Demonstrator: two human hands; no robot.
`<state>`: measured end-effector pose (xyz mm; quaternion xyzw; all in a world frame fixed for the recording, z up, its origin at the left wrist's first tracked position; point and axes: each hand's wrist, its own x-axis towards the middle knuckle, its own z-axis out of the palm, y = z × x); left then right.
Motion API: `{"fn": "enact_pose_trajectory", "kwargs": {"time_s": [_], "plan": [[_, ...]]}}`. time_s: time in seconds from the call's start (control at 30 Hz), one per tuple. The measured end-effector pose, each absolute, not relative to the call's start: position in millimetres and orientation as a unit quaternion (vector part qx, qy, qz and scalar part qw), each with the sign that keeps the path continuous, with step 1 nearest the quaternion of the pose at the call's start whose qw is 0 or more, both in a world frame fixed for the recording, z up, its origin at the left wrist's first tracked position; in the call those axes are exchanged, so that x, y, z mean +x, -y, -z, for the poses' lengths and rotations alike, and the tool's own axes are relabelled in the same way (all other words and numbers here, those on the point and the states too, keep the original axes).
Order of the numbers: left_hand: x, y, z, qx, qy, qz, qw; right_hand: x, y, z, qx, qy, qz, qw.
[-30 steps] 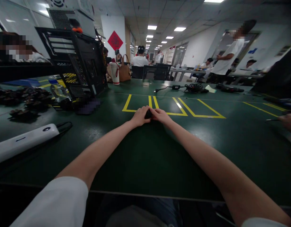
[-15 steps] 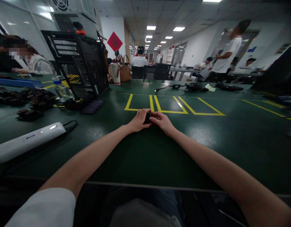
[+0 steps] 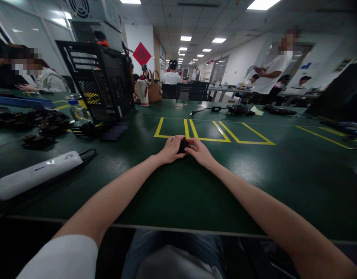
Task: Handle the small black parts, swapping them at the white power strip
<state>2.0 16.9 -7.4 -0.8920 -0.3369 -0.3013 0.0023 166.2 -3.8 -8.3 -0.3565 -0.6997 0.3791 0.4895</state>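
Note:
Both my arms reach forward over a dark green table (image 3: 172,186). My left hand (image 3: 170,149) and my right hand (image 3: 199,152) meet near the middle of it, fingers curled around a small black object (image 3: 182,145) held between them just above the tabletop. Most of that object is hidden by my fingers, so I cannot make out what it is. Yellow tape boxes (image 3: 213,131) are marked on the table just beyond my hands.
A white power strip (image 3: 36,174) lies at the left. Behind it stand a black computer case (image 3: 100,85) and piles of black parts (image 3: 36,124). A cup (image 3: 143,93), a brown bag (image 3: 154,90) and a black adapter with cable (image 3: 236,110) sit further back. Several people are around the room.
My hands have stayed together on the small black object, with the fingers shifting slightly. The view has tilted a little, showing more of my lap.

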Motion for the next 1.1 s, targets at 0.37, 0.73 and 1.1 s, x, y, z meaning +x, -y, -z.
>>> {"fn": "enact_pose_trajectory", "kwargs": {"time_s": [0.37,0.73,1.1], "plan": [[0.6,-14.8,5.6,-0.898,0.316,0.305,0.005,167.8,8.3,3.0,-0.346,0.71,-0.403,0.462],[0.0,-16.6,6.3,-0.898,0.313,0.307,0.007,165.6,5.9,3.6,-0.372,0.66,-0.433,0.488],[0.1,-14.7,4.0,-0.9,0.309,0.309,0.01,168.4,9.3,3.1,-0.352,0.668,-0.439,0.487]]}}
